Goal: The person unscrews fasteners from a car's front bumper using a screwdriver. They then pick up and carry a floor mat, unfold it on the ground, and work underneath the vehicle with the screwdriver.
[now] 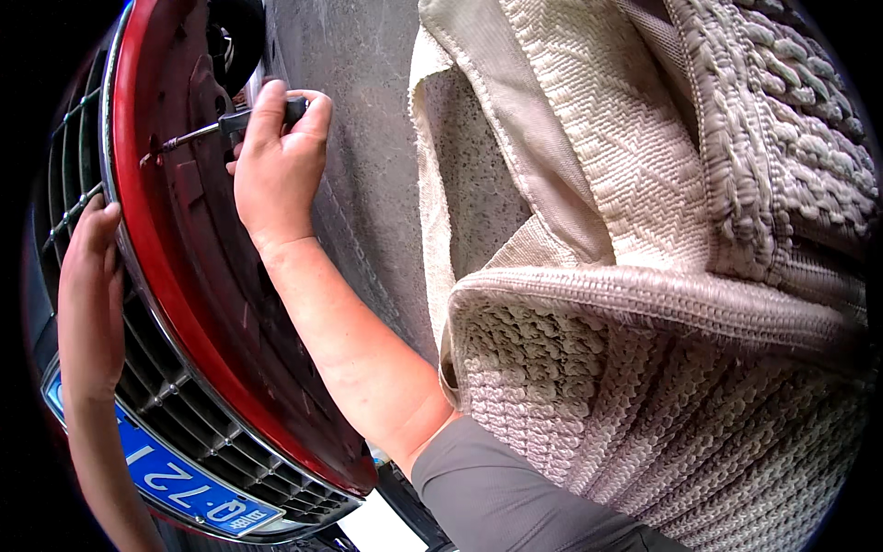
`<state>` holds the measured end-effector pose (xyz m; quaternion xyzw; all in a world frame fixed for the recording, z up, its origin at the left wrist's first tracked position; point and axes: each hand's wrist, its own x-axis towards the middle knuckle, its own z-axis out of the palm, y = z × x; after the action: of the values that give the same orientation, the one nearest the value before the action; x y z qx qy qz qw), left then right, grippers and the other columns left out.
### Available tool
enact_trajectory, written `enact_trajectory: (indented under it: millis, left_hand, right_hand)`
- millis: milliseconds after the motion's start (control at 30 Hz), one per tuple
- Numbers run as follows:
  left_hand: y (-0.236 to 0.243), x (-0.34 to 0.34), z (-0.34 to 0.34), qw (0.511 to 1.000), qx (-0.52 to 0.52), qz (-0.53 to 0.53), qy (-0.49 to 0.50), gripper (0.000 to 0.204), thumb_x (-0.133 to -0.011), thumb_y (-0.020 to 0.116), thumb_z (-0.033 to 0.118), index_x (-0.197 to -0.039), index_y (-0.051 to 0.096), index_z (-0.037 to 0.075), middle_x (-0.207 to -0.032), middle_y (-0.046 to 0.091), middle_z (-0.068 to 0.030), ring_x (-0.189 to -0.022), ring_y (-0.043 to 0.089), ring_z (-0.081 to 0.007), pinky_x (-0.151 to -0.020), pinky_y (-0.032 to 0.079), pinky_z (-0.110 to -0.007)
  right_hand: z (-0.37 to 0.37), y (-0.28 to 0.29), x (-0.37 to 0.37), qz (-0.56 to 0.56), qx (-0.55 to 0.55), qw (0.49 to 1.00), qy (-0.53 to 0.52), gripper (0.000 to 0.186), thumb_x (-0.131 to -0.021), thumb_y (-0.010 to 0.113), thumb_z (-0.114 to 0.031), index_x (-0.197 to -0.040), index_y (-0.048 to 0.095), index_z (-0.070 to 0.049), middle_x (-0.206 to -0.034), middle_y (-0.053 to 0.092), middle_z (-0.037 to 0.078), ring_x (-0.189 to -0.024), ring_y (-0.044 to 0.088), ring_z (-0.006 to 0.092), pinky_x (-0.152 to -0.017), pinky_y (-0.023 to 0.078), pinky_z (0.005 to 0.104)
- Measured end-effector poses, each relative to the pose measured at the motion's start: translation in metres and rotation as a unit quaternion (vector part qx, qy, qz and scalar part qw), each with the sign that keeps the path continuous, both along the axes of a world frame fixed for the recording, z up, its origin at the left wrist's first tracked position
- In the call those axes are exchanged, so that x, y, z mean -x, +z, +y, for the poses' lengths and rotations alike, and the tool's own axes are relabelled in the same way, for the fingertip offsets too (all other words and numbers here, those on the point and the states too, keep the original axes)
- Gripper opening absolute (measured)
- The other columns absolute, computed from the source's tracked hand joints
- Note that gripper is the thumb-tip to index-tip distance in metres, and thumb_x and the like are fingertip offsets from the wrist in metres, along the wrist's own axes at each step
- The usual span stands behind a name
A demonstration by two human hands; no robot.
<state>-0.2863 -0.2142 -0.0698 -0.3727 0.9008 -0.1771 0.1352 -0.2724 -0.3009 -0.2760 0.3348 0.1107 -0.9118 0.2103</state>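
My right hand (283, 166) is closed around the dark handle of a screwdriver (198, 134). Its metal shaft points left, and the tip is close to a small fastener (147, 160) on the inner side of a red car bumper (175, 285); whether they touch I cannot tell. My left hand (90, 308) lies along the black grille (152, 368) with chrome trim, fingers stretched toward the bumper's chrome edge. Part of that hand's fingers is hidden from view.
A blue licence plate (184, 488) is fixed on the grille below my left hand. Grey ground (354, 120) runs beside the bumper, with a dark tyre (241, 41) at the top. Beige woven and knitted fabric (635, 184) fills the right side, close to my right arm.
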Motion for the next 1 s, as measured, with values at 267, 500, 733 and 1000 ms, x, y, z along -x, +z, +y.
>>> enact_trajectory:
  millis: [267,500,733,1000]
  left_hand:
    - [-0.016,0.009,-0.017,0.958,-0.181,0.143,0.172,0.037,-0.107,0.047,0.032,-0.125,0.060,0.004,-0.115,0.067,-0.0081,-0.106,0.064,-0.0143,-0.098,0.051,-0.031]
    - [-0.018,0.005,-0.020,0.975,-0.104,0.124,0.150,0.043,-0.105,0.048,0.037,-0.127,0.059,0.002,-0.120,0.067,-0.0106,-0.108,0.064,-0.0175,-0.099,0.050,-0.033]
    - [-0.031,-0.011,-0.020,0.997,-0.008,0.074,0.027,0.047,-0.105,0.049,0.033,-0.139,0.052,0.001,-0.119,0.066,-0.0131,-0.104,0.063,-0.0196,-0.097,0.048,-0.033]
    - [-0.038,-0.014,-0.027,0.983,0.131,0.113,-0.054,0.051,-0.106,0.048,0.030,-0.144,0.048,-0.004,-0.128,0.064,-0.0178,-0.113,0.063,-0.0227,-0.102,0.046,-0.033]
  right_hand:
    - [0.007,-0.010,-0.003,-0.011,0.233,0.969,-0.087,0.019,-0.108,0.050,-0.020,-0.122,0.051,-0.007,-0.092,0.061,0.002,-0.085,0.061,0.0091,-0.077,0.057,0.0271]
    - [0.000,-0.010,0.009,-0.098,0.457,0.852,-0.237,0.012,-0.104,0.050,-0.016,-0.116,0.050,-0.011,-0.089,0.059,0.003,-0.084,0.059,0.0164,-0.087,0.050,0.0384]
    - [-0.013,-0.018,0.029,-0.133,0.491,0.832,-0.221,0.027,-0.105,0.051,-0.040,-0.108,0.052,-0.013,-0.061,0.046,-0.001,-0.061,0.047,0.0144,-0.081,0.046,0.0390]
    - [-0.019,-0.013,0.033,-0.092,0.576,0.765,-0.274,0.016,-0.097,0.049,-0.028,-0.091,0.057,-0.015,-0.059,0.045,-0.002,-0.053,0.045,0.0153,-0.062,0.043,0.0367]
